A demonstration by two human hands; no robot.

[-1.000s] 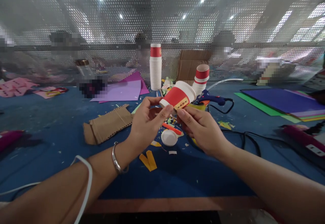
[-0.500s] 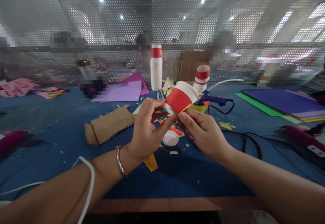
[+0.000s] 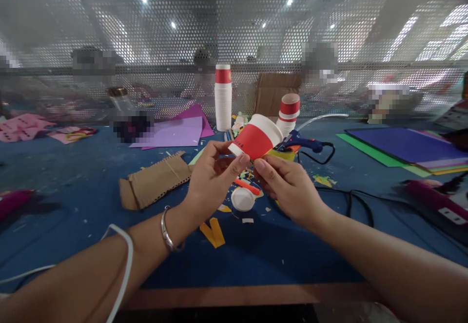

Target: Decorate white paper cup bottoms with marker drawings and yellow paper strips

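Note:
A red and white paper cup [image 3: 257, 137] is tilted above the middle of the table, its open rim toward the upper right. My left hand [image 3: 214, 174] grips its base end between thumb and fingers. Pinched together just under the cup's side is my right hand [image 3: 287, 184]; whether it holds the cup or something small there is hidden. Below the hands lie a small white round piece [image 3: 243, 199], an orange-red stick [image 3: 247, 186] and a folded yellow strip [image 3: 214, 232].
Behind stand a tall cup stack [image 3: 223, 101] and a shorter one [image 3: 288, 111]. A blue glue gun [image 3: 305, 142] rests at right of the cup, near coloured sheets [image 3: 405, 145]. Corrugated cardboard [image 3: 155, 180] and purple paper [image 3: 171, 131] lie left. A white cable [image 3: 127, 259] crosses my left forearm.
The cup has turned slightly in my fingers, showing more of its printed marks near the base. The left thumb has shifted along the base. The whole view has moved a little.

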